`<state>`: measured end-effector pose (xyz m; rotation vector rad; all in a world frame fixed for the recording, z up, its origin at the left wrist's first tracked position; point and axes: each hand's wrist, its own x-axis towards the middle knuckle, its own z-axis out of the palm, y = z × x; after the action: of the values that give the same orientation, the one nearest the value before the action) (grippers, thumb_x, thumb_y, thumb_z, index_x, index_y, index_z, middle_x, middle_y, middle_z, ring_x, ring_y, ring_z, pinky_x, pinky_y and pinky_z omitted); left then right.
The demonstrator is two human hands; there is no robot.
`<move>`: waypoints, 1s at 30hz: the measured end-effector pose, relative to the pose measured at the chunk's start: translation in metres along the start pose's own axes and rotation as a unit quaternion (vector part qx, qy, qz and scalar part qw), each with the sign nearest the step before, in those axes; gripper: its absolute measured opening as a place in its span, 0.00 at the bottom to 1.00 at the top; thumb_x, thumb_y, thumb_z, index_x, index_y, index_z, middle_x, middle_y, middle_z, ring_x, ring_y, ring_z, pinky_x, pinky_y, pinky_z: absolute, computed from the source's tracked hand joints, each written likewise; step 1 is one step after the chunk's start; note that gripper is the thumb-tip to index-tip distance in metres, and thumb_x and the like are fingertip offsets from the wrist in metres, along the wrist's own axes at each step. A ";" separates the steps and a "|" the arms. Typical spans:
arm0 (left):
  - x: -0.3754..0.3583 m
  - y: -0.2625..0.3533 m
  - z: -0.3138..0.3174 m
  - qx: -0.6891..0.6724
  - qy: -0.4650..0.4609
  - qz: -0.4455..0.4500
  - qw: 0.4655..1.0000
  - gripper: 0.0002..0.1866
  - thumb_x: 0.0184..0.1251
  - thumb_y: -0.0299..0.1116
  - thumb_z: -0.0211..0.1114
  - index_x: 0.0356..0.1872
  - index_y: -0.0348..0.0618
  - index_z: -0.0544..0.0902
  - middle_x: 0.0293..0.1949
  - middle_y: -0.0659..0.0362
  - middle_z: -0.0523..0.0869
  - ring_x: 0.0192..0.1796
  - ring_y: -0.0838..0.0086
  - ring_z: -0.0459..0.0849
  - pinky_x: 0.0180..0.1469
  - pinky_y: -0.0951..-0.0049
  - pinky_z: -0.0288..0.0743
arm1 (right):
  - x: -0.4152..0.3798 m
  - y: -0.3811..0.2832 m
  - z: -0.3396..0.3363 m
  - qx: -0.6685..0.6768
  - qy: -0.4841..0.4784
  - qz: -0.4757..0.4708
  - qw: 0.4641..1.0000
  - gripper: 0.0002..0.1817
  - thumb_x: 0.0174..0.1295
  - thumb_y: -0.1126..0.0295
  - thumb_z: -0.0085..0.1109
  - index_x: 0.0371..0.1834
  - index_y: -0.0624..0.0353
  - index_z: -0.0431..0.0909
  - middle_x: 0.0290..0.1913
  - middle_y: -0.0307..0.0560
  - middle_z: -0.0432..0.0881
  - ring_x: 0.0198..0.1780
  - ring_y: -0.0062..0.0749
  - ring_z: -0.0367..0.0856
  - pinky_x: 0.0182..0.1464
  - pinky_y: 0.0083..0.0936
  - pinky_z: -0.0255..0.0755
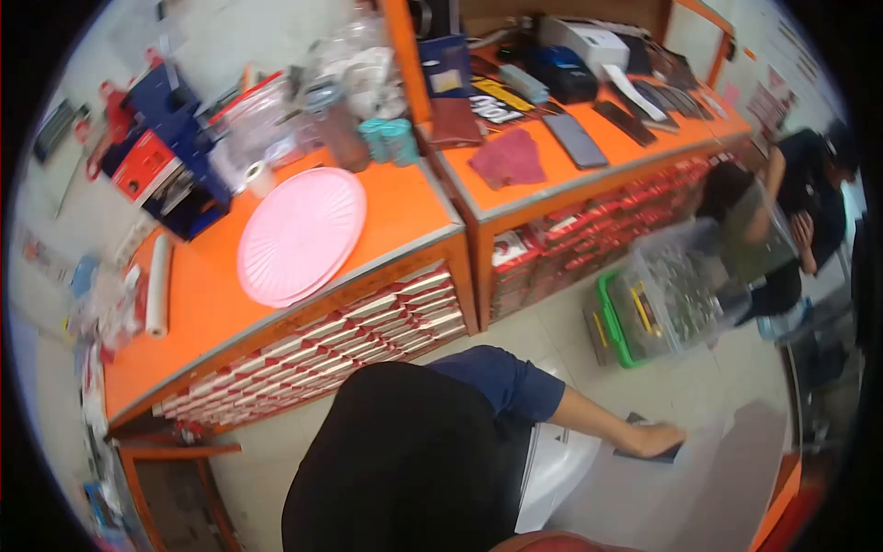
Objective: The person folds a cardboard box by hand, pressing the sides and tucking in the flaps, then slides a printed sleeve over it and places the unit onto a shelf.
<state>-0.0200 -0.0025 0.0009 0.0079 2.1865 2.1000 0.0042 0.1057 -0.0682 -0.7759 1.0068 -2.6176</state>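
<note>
My right hand [651, 439] reaches out to the lower right on a bare forearm with a rolled blue sleeve [501, 382]. It lies on top of a small dark flat object [664, 453], fingers curled over it, on a grey sheet [727, 478] spread on the floor. A black garment [405, 460] fills the bottom middle of the view and hides the rest of the arm. My left hand is out of sight.
Two orange counters [405, 207] stand ahead, with red-and-white boxes stacked beneath. On them lie a pink round tray [302, 235], a maroon cloth [509, 158] and several phones [575, 140]. A clear bin [676, 285] sits by a green crate [614, 322]. Another person [791, 221] crouches at the right.
</note>
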 end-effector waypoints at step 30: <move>-0.056 -0.013 0.254 0.271 -0.693 -0.301 0.596 0.30 0.75 0.50 0.55 0.65 0.35 0.73 0.56 0.49 0.83 0.52 0.64 0.84 0.54 0.59 0.80 | -0.296 -0.140 0.155 -0.102 0.514 -0.046 0.851 0.52 0.49 0.66 0.57 0.82 0.57 0.46 0.75 0.55 0.61 0.73 0.39 0.61 0.72 0.35 0.55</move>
<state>0.0577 0.2454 -0.0174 0.6121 1.2702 0.4354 0.3330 0.2381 0.0061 0.7164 1.4955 -3.0090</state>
